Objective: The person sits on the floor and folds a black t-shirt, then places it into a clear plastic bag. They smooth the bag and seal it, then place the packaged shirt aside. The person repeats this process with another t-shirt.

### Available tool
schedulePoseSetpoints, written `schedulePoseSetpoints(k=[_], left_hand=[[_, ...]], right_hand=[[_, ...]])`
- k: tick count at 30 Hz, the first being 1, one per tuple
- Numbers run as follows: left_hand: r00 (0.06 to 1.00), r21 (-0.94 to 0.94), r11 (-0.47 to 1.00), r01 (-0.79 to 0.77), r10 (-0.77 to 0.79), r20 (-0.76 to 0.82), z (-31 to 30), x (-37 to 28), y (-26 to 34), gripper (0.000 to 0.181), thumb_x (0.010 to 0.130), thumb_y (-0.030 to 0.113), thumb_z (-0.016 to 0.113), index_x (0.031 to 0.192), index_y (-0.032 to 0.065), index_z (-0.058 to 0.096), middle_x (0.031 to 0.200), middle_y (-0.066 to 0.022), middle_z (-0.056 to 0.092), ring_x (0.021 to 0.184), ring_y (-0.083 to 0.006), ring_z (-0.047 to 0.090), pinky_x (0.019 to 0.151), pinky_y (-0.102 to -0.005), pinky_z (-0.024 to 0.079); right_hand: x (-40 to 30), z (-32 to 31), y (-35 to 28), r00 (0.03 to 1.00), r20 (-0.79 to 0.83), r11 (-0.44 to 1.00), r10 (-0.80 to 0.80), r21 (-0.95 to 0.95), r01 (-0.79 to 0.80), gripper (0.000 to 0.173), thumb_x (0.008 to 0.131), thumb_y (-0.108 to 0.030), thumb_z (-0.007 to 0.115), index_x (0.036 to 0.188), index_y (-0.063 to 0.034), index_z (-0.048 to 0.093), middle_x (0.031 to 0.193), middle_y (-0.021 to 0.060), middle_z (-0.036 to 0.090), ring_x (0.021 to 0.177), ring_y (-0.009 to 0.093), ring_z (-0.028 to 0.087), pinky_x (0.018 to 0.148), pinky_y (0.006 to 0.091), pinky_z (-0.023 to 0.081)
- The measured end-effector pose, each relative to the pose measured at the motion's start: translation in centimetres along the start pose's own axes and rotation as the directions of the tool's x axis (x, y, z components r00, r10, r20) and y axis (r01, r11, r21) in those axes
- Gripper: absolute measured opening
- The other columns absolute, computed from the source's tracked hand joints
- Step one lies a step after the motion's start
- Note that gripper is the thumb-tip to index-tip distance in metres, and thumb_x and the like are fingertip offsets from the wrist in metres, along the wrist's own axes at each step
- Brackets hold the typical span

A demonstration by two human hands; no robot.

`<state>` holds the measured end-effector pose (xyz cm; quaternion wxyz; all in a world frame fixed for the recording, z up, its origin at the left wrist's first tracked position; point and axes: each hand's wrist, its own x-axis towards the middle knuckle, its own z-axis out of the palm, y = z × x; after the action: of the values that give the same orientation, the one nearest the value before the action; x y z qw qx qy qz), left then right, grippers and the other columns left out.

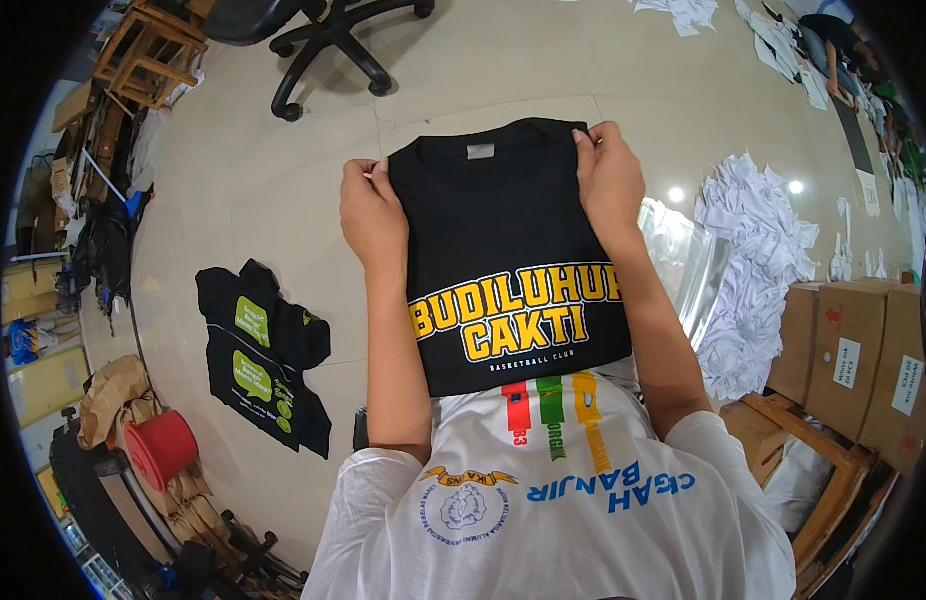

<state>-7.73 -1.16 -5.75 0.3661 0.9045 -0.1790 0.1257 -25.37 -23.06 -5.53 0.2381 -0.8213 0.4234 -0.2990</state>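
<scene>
A black T-shirt (493,217), folded into a rough rectangle, is held up before me with its neckline away from me. Bold yellow and white lettering runs across its lower half, and a small grey tag sits inside the collar. My left hand (373,206) pinches its upper left corner between thumb and fingers. At the opposite corner, my right hand (611,176) grips the cloth the same way. The shirt's lower edge hangs over the front of my white printed T-shirt. Just behind my right forearm lies a stack of clear plastic bags (676,247) on the floor.
Black garments with green prints (264,360) lie on the tiled floor at left. Crumpled white cloth (755,262) is heaped at right, near cardboard boxes (845,360) on a wooden frame. A wheeled chair base (331,45) stands ahead, a red bucket (161,450) lower left. Another person (834,52) is far right.
</scene>
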Motion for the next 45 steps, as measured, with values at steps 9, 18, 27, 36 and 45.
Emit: schedulePoseSetpoints(k=[9,18,27,36,45], left_hand=[[0.971,-0.045,0.980,0.193,-0.184,0.155,-2.1,-2.3,-0.2,0.043,0.111,0.043,0.054,0.115,0.0015,0.064,0.079,-0.0201,0.071,0.076,-0.0395,0.070,0.072,-0.0478,0.053],[0.962,-0.070,0.982,0.177,-0.158,0.224,-4.7,-7.8,-0.3,0.037,0.113,0.037,0.055,0.110,0.0005,0.063,0.069,-0.0153,0.064,0.060,-0.0282,0.061,0.061,-0.0425,0.047],[0.916,-0.049,0.956,0.288,-0.260,0.306,-8.7,-12.2,0.5,0.028,0.112,0.029,0.056,0.107,0.0017,0.062,0.068,-0.0141,0.062,0.057,-0.0252,0.059,0.057,-0.0395,0.045],[0.913,-0.018,0.952,0.306,-0.288,0.291,-8.5,-14.8,-0.7,0.029,0.112,0.028,0.057,0.110,0.0001,0.060,0.069,-0.0127,0.063,0.056,-0.0224,0.058,0.055,-0.0374,0.043],[0.835,-0.032,0.980,-0.195,0.183,0.519,-9.5,-16.9,3.7,0.063,0.110,0.025,0.046,0.165,-0.0035,0.030,0.173,-0.0280,0.023,0.162,-0.0509,0.010,0.129,-0.0623,0.006]], right_hand=[[-3.2,-4.0,1.7,0.976,0.210,0.989,0.061,0.120,-0.088,0.037,0.102,-0.035,0.074,0.107,0.0007,0.065,0.071,0.0155,0.068,0.066,0.034,0.069,0.062,0.0436,0.052],[-10.0,-7.6,2.4,0.958,0.255,0.987,0.131,0.052,-0.149,0.028,0.101,-0.028,0.076,0.107,-0.0036,0.063,0.066,0.0112,0.065,0.056,0.030,0.065,0.055,0.0409,0.049],[-14.2,-9.2,1.9,0.949,0.251,0.982,0.191,-0.038,-0.188,0.028,0.107,-0.022,0.066,0.128,-0.0037,0.060,0.081,0.0147,0.069,0.072,0.030,0.072,0.065,0.0405,0.054],[-16.0,-9.7,2.7,0.935,0.281,0.976,0.216,-0.042,-0.213,0.025,0.109,-0.016,0.060,0.130,-0.0039,0.059,0.093,0.0159,0.069,0.079,0.032,0.072,0.071,0.0415,0.055],[-16.2,-10.2,-0.1,0.853,0.445,0.934,-0.273,-0.089,0.345,0.070,0.104,-0.027,0.062,0.165,-0.0015,0.036,0.172,0.0240,0.028,0.159,0.044,0.026,0.129,0.0589,0.019]])
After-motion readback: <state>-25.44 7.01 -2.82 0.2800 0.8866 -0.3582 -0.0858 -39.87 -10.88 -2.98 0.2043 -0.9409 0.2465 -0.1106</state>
